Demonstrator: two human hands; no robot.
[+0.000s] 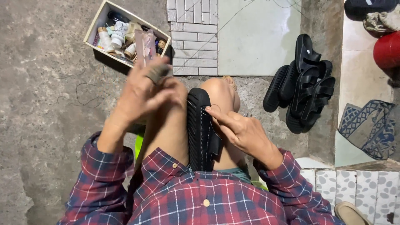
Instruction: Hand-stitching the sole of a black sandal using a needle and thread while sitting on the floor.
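While the sandal (203, 129) stands clamped sole-outward between the bare knees, the right hand (243, 131) steadies its edge, fingers (216, 114) loosely curled with the forefinger laid along the rim by a line of white stitches; it looks to pinch a fine thread there, though that is too thin to be sure of. The left hand (143, 89) is raised above the left knee, blurred, closed in a pinch, a dark wrap on one finger; whether it grips a needle or only thread I cannot tell. This looks like mid-stitch on the sole seam, thread being drawn out taut. The next move, I'd judge, calls for the sandal held firm and the point set just beside the last stitch. Farther off on the concrete lie a heap of black sandals (302, 85) to the right, and a box (100, 21) of thread spools to the left
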